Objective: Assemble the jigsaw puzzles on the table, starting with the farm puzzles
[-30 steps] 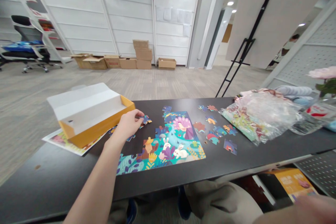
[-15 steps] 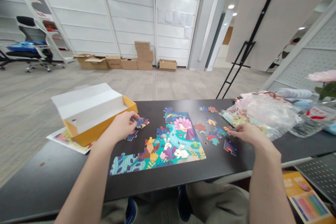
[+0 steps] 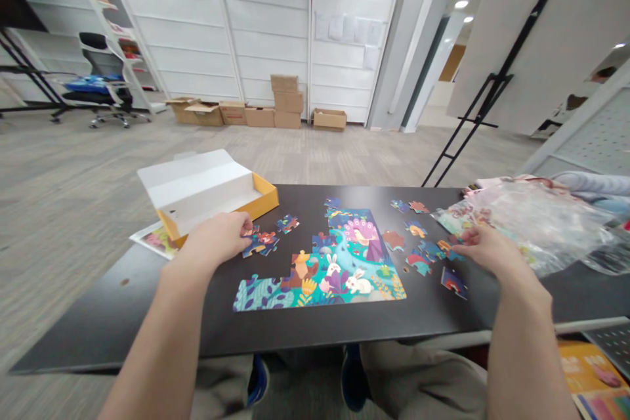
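A partly joined jigsaw puzzle [image 3: 339, 269] with rabbits and a peacock lies on the black table [image 3: 246, 335]. My left hand [image 3: 221, 236], fingers closed together, is at a cluster of dark puzzle pieces [image 3: 260, 243] left of the puzzle; its fingertips cover part of their edge. Another loose piece [image 3: 288, 223] lies just beyond. On the right, my right hand [image 3: 480, 246] has its fingers bunched at a small orange and blue piece [image 3: 444, 246]. Several loose pieces lie between it and the puzzle, among them a teal and red one [image 3: 419, 263].
An open yellow box [image 3: 266, 197] stands at the left over a printed sheet [image 3: 152, 240]. Clear plastic bags [image 3: 531, 216] lie at the right end of the table. An easel [image 3: 485, 98] and cardboard boxes [image 3: 287, 102] stand beyond.
The view has swung left. My left hand has shifted from the separate far piece to the nearer cluster. My right hand stays by the orange and blue piece.
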The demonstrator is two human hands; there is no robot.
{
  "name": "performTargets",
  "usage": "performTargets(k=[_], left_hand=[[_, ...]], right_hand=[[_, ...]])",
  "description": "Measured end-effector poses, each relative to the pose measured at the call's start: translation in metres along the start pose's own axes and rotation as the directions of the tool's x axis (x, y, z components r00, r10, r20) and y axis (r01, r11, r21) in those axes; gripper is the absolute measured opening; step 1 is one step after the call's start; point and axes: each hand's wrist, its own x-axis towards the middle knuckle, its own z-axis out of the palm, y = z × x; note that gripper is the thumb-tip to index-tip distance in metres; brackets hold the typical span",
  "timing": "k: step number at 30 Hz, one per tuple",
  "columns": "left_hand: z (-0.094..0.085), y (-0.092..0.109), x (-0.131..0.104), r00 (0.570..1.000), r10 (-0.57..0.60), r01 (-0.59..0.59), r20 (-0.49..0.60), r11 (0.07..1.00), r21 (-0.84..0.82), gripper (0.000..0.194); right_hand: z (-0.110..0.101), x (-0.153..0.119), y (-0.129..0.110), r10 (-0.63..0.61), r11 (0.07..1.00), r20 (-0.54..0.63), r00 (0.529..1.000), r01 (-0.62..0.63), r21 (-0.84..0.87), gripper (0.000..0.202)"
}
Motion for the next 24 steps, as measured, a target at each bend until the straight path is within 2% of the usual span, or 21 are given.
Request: performTargets(k=[3, 6, 9, 12, 14, 17, 20, 22, 24], left_hand=[[-0.007, 0.006, -0.004, 0.999, -0.011, 0.008, -0.053, 0.999, -0.044, 0.018], [-0.014, 0.025, -0.007, 0.994, 0.063, -0.081, -0.085, 0.969, -0.233, 0.016], [-0.011, 0.055, -0.008, 0.979, 0.201, -0.193, -0.041, 0.836, -0.514, 0.017], [0.001, 0.084, -0.008, 0.959, 0.280, -0.243, -0.043, 0.734, -0.634, 0.019], [0.008, 0.098, -0.008, 0.949, 0.315, -0.225, 0.004, 0.686, -0.692, 0.024], [0.012, 0.106, -0.007, 0.932, 0.355, -0.175, 0.075, 0.621, -0.764, 0.026], [0.010, 0.102, -0.005, 0.911, 0.399, -0.150, 0.109, 0.565, -0.812, 0.020], [0.009, 0.095, -0.002, 0.914, 0.393, -0.154, 0.097, 0.558, -0.815, 0.021], [0.011, 0.085, 0.001, 0.926, 0.367, -0.160, 0.088, 0.591, -0.791, 0.027]], right_hand=[[-0.018, -0.010, -0.018, -0.084, 0.991, -0.091, 0.992, 0.093, 0.100, 0.024], [-0.028, -0.026, -0.059, -0.204, 0.906, -0.172, 0.964, 0.253, 0.340, 0.032], [-0.022, -0.044, -0.122, -0.322, 0.717, -0.078, 0.944, 0.296, 0.631, 0.042], [-0.001, -0.062, -0.182, -0.496, 0.561, 0.024, 0.868, 0.299, 0.772, 0.040], [0.014, -0.070, -0.209, -0.569, 0.501, 0.076, 0.819, 0.272, 0.821, 0.034], [0.032, -0.077, -0.230, -0.615, 0.466, 0.092, 0.783, 0.267, 0.843, 0.026], [0.040, -0.078, -0.237, -0.641, 0.453, 0.076, 0.764, 0.297, 0.840, 0.021], [0.040, -0.078, -0.240, -0.656, 0.464, 0.061, 0.752, 0.338, 0.819, 0.018], [0.039, -0.077, -0.242, -0.660, 0.495, 0.026, 0.750, 0.410, 0.766, 0.015]])
